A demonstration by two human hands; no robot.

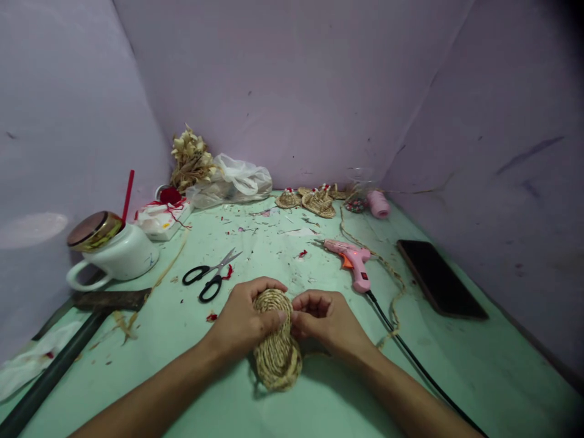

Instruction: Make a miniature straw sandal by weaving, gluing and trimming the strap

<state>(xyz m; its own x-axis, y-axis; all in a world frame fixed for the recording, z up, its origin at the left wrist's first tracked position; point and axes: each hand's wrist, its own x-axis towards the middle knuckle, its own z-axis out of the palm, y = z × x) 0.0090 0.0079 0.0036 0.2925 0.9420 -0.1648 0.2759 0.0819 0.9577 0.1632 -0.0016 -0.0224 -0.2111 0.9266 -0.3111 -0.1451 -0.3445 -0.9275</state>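
My left hand (253,316) is closed around the upper part of a sole of coiled braided straw rope (277,359), its thumb lying across the top face. The sole is narrow-waisted, like a figure eight, and its lower end points toward me. At its right edge, the thumb and fingers of my right hand (326,319) are pinched together on the rim of the sole. A length of braided rope (396,298) runs over the table on the right. Beyond my hands lie black-handled scissors (212,277) and a pink hot glue gun (349,258), nozzle pointing left.
A dark phone (440,277) lies at the right. On the left are a hammer (109,300) and a white mug (130,252). Along the back wall sit dried flowers (189,158), a plastic bag (241,179), small straw pieces (319,202) and a pink thread spool (378,204).
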